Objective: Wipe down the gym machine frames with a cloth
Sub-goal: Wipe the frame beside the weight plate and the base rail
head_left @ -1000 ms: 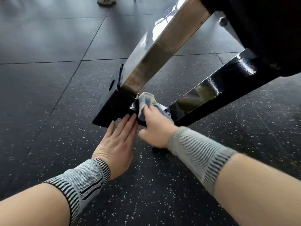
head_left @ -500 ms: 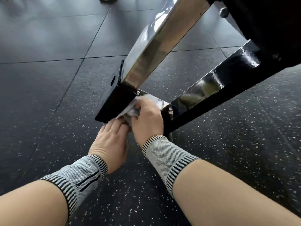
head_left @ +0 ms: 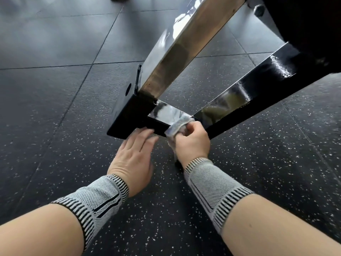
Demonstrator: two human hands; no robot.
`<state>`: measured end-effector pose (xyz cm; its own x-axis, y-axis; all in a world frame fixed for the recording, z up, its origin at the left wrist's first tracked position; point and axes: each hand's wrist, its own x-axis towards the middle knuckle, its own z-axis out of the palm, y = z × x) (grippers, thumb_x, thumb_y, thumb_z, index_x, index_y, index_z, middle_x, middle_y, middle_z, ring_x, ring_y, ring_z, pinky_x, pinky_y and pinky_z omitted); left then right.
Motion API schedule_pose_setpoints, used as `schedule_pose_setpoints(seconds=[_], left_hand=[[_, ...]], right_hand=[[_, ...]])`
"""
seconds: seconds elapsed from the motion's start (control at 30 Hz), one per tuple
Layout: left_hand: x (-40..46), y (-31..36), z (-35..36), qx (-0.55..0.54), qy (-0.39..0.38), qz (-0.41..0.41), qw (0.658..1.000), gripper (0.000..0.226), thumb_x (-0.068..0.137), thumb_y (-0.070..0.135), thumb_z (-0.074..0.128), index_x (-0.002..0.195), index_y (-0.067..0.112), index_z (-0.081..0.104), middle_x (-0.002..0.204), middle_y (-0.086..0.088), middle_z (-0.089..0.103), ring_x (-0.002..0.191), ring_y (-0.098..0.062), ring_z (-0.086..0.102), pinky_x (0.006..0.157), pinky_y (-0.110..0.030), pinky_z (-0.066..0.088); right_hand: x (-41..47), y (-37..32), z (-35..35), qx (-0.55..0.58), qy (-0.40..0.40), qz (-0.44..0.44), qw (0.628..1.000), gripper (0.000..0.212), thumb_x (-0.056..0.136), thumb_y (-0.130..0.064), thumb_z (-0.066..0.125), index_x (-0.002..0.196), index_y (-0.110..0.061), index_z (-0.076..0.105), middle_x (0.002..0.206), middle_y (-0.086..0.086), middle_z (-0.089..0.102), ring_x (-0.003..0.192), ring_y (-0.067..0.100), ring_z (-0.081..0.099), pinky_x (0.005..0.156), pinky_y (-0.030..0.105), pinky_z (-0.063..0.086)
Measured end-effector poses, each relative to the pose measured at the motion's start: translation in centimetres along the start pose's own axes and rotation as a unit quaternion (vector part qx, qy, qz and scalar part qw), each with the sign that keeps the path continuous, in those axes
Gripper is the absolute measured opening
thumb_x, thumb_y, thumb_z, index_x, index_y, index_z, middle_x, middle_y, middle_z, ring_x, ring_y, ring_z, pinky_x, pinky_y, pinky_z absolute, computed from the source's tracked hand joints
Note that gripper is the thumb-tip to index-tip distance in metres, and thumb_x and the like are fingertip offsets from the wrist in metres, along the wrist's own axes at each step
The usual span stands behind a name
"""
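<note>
Both arms are reaching forward from the near edge, and each wrist is wearing a grey knit band with black stripes. The left hand is lying flat with its back up, fingers straight and close together, pointing far and a bit right. The right hand is curling its fingers and thumb tight, making a grip on the cloth.

The cloth is largely hidden inside the right hand.
</note>
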<state>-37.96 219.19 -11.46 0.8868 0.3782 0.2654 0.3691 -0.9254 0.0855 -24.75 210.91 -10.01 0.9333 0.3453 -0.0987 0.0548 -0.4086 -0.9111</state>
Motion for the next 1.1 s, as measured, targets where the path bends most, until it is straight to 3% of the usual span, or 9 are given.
schedule_pose_setpoints(seconds=[0.1,0.2,0.3,0.37,0.53,0.67,0.83,0.97,1.1], left_hand=[[0.3,0.3,0.3,-0.003,0.001,0.009,1.0,0.061,0.056,0.011,0.073,0.115,0.008,0.058,0.124,-0.012,0.054,0.118,-0.027,0.044,0.098,-0.049,0.045],[0.6,0.6,0.3,0.013,-0.006,0.003,1.0,0.056,0.056,0.014,0.076,0.109,0.011,0.058,0.119,-0.01,0.055,0.114,-0.026,0.046,0.094,-0.049,0.047],[0.8,0.9,0.2,0.031,0.002,0.015,0.999,0.063,0.055,0.017,0.075,0.115,0.012,0.057,0.126,-0.01,0.052,0.122,-0.026,0.038,0.098,-0.052,0.042],[1.0,0.9,0.0,0.033,0.002,0.016,0.999,0.067,0.057,0.021,0.07,0.122,0.012,0.053,0.134,-0.009,0.045,0.128,-0.028,0.035,0.099,-0.053,0.041],[1.4,1.1,-0.1,0.053,-0.016,0.01,0.998,0.074,0.057,0.025,0.071,0.128,0.012,0.053,0.14,-0.009,0.042,0.131,-0.028,0.033,0.099,-0.052,0.04],[1.4,1.4,-0.3,0.059,-0.013,0.019,0.998,0.078,0.057,0.027,0.072,0.131,0.01,0.052,0.144,-0.008,0.036,0.133,-0.028,0.03,0.1,-0.053,0.039],[1.5,1.7,-0.1,0.044,-0.022,0.017,0.999,0.074,0.055,0.024,0.072,0.126,0.012,0.055,0.138,-0.008,0.046,0.131,-0.027,0.032,0.099,-0.054,0.04],[1.6,2.5,0.0,0.03,-0.016,0.03,0.999,0.059,0.061,0.027,0.055,0.119,0.014,0.055,0.133,-0.008,0.049,0.132,-0.028,0.033,0.1,-0.054,0.037],[1.4,1.6,0.6,0.056,-0.025,0.043,0.997,0.053,0.051,0.021,0.073,0.101,0.012,0.06,0.115,-0.011,0.058,0.115,-0.029,0.041,0.092,-0.049,0.044]], right_hand=[[1.0,-2.7,-2.4,0.158,0.005,-0.016,0.987,0.016,0.084,-0.007,0.065,0.082,-0.02,0.055,0.083,-0.003,0.063,0.067,-0.001,0.059,0.062,0.014,0.05],[4.1,-6.5,-3.1,0.24,0.033,-0.055,0.969,0.024,0.085,0.005,0.058,0.09,-0.018,0.053,0.095,-0.001,0.062,0.082,0.004,0.062,0.075,0.017,0.054],[4.7,-5.6,-1.0,-0.017,-0.018,-0.141,0.99,0.028,0.083,0.002,0.054,0.105,-0.014,0.063,0.104,0.005,0.066,0.097,0.021,0.062,0.087,0.023,0.047],[3.0,-3.3,-0.4,-0.179,-0.077,-0.183,0.964,0.029,0.087,-0.007,0.052,0.111,-0.015,0.066,0.111,0.008,0.064,0.106,0.025,0.058,0.092,0.025,0.04],[4.0,-2.9,-0.9,-0.267,-0.11,-0.245,0.926,0.026,0.093,-0.02,0.05,0.111,-0.015,0.067,0.114,0.008,0.064,0.113,0.027,0.052,0.098,0.028,0.034],[6.0,-4.5,-0.2,-0.222,-0.143,-0.184,0.947,0.025,0.093,-0.012,0.048,0.112,-0.012,0.063,0.116,0.009,0.064,0.111,0.025,0.056,0.089,0.024,0.037],[3.0,-2.6,-1.4,-0.172,-0.158,-0.25,0.94,0.021,0.093,-0.017,0.053,0.112,-0.015,0.062,0.109,0.006,0.067,0.103,0.022,0.058,0.084,0.02,0.036],[4.4,-2.7,-0.1,-0.158,-0.119,-0.168,0.966,0.022,0.091,-0.015,0.052,0.111,-0.016,0.06,0.107,0.009,0.066,0.104,0.026,0.058,0.086,0.025,0.037],[0.1,0.4,-1.3,-0.15,-0.129,-0.176,0.964,0.019,0.086,-0.012,0.058,0.104,-0.015,0.064,0.104,0.003,0.063,0.097,0.018,0.056,0.087,0.022,0.038]])
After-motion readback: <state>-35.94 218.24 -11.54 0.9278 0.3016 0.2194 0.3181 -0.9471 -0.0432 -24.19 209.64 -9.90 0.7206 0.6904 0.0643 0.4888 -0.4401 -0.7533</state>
